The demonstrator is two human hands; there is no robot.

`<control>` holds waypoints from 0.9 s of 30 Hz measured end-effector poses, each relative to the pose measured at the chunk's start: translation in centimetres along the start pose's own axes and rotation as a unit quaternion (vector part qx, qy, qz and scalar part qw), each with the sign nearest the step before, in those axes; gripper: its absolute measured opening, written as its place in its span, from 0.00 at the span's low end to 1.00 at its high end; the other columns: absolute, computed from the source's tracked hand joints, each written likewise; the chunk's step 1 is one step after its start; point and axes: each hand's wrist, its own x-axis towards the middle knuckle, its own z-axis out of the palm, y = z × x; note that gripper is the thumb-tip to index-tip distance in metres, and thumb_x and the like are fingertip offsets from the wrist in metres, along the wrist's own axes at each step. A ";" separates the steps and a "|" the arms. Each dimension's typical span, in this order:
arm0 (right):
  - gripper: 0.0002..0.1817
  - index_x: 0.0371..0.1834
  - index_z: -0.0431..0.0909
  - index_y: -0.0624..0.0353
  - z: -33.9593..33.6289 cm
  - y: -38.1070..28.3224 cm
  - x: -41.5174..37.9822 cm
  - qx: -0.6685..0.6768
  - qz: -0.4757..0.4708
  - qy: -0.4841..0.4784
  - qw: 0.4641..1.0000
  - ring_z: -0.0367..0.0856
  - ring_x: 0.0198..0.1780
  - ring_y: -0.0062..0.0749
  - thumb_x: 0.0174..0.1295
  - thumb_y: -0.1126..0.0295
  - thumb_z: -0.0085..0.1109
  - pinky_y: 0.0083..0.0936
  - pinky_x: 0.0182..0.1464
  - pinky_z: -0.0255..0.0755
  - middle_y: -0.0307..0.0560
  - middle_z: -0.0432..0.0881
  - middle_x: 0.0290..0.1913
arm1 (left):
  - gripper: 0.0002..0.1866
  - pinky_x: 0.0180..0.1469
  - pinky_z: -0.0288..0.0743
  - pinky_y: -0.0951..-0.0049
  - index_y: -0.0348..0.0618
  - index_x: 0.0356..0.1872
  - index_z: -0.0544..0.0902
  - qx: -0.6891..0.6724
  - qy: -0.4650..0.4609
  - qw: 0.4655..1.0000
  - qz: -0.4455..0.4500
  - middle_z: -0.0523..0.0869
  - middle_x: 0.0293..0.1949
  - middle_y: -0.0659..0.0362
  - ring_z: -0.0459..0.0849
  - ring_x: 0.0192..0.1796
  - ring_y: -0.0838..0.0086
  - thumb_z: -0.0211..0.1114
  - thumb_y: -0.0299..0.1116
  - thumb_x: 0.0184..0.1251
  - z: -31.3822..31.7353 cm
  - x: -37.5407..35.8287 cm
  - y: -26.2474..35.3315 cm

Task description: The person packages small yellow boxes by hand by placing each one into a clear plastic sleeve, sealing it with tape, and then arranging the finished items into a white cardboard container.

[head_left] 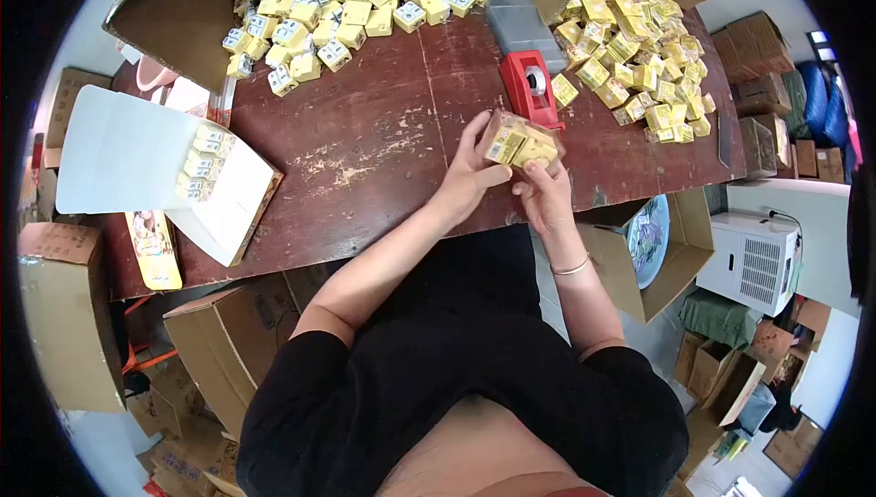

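Two loose heaps of small yellow boxes left on my table (365, 150); far left: white carton (214, 196) holding one short row of packed boxes (203, 163), mostly unfilled; far centre heap (347, 4) big; centre near: my left hand (470, 173) and right hand (543, 191) both closed round clear-wrapped bundle of yellow boxes (520, 143), held just above table edge; red tape dispenser (531, 86) just beyond; far right heap (630, 41) large; judging packing early, most boxes unbundled

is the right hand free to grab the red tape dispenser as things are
Probably not yet: the right hand and left hand both hold the bundle of yellow boxes. The red tape dispenser stands close beyond it on the table, with nothing between.
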 end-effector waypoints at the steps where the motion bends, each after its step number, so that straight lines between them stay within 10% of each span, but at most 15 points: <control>1: 0.27 0.65 0.65 0.64 0.1 0.5 -0.2 -0.007 0.015 0.013 1.000 0.84 0.42 0.27 0.63 0.78 0.62 0.20 0.29 0.81 0.47 0.81 0.51 | 0.41 0.64 0.71 0.65 0.46 0.71 0.59 -0.024 0.029 0.999 -0.035 0.74 0.62 0.55 0.75 0.64 0.68 0.66 0.15 0.54 0.1 -0.1 -1.0; 6: 0.11 0.49 0.81 0.66 -4.5 -3.6 2.3 -0.329 -0.022 0.052 0.943 0.79 0.27 0.19 0.66 0.72 0.60 0.13 0.26 0.72 0.42 0.84 0.36 | 0.29 0.56 0.77 0.69 0.43 0.59 0.72 -0.034 0.038 0.997 -0.055 0.83 0.50 0.58 0.84 0.52 0.71 0.70 0.20 0.54 -0.7 2.1 -0.5; 9: 0.09 0.41 0.85 0.63 -6.3 -4.7 6.4 -0.540 -0.280 0.085 0.789 0.73 0.30 0.18 0.61 0.71 0.66 0.17 0.31 0.67 0.39 0.80 0.33 | 0.34 0.59 0.73 0.72 0.41 0.58 0.75 0.349 -0.086 0.932 0.051 0.81 0.54 0.58 0.80 0.55 0.77 0.79 0.29 0.46 -1.2 3.5 -1.3; 17: 0.05 0.34 0.87 0.63 -5.8 -4.1 5.7 -0.530 -0.284 0.087 0.794 0.72 0.31 0.19 0.58 0.73 0.68 0.17 0.34 0.66 0.39 0.81 0.34 | 0.41 0.60 0.74 0.71 0.42 0.67 0.71 0.374 -0.132 0.917 -0.027 0.83 0.56 0.57 0.80 0.56 0.77 0.78 0.28 0.47 -1.4 5.0 -1.9; 19: 0.06 0.35 0.86 0.65 -6.2 -3.2 4.8 -0.260 -0.101 0.134 0.951 0.76 0.33 0.18 0.59 0.73 0.68 0.16 0.35 0.68 0.40 0.85 0.34 | 0.41 0.59 0.74 0.71 0.43 0.67 0.71 0.378 -0.134 0.916 -0.022 0.83 0.54 0.58 0.81 0.55 0.77 0.78 0.28 0.47 -1.3 5.1 -1.7; 21: 0.08 0.34 0.86 0.68 -6.6 -2.8 4.4 -0.263 -0.010 0.171 0.950 0.78 0.33 0.18 0.60 0.72 0.67 0.17 0.36 0.70 0.42 0.87 0.31 | 0.36 0.60 0.73 0.72 0.42 0.63 0.75 0.371 -0.125 0.920 -0.022 0.83 0.53 0.60 0.80 0.55 0.78 0.78 0.28 0.48 -1.4 5.0 -1.7; 24: 0.08 0.33 0.86 0.69 -7.3 -2.2 5.3 -0.540 -0.156 0.190 0.805 0.77 0.28 0.16 0.59 0.72 0.68 0.19 0.34 0.72 0.40 0.85 0.24 | 0.32 0.59 0.74 0.71 0.42 0.58 0.76 0.384 -0.079 0.920 -0.022 0.84 0.52 0.61 0.80 0.54 0.79 0.77 0.28 0.49 -1.8 4.3 -1.0; 27: 0.08 0.33 0.86 0.69 -9.4 -1.6 4.5 -0.513 -0.148 0.170 0.828 0.78 0.30 0.16 0.60 0.73 0.67 0.19 0.34 0.72 0.40 0.86 0.27 | 0.29 0.57 0.76 0.68 0.42 0.53 0.78 0.481 -0.007 0.875 0.055 0.85 0.50 0.56 0.83 0.52 0.70 0.77 0.30 0.47 -2.1 3.5 1.0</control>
